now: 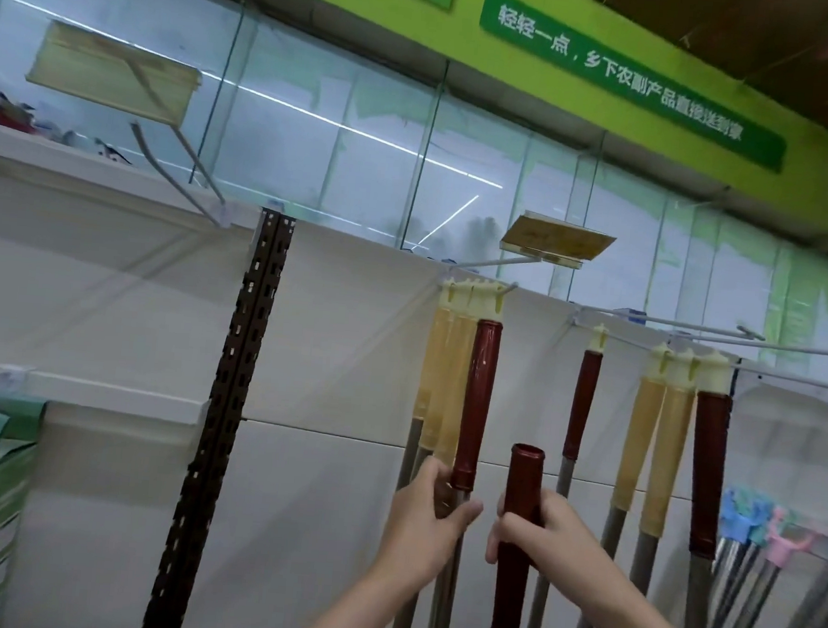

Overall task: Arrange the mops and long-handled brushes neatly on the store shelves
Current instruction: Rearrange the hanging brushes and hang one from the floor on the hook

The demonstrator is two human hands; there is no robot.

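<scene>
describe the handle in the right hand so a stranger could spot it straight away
Start at the dark slotted upright post and go right, past the first cluster of handles hanging from a wire hook. Low in the gap before the next hanging handle is a dark red grip, clasped by the right hand. Unlike its neighbours, it has no cream cap and hangs from nothing.

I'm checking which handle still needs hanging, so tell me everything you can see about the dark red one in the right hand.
The dark red grip is a glossy, plastic-looking sleeve with an open, capless top end. It stands nearly upright, below the hooks and hanging on none. The right hand wraps its middle; its lower end leaves the frame.
</scene>
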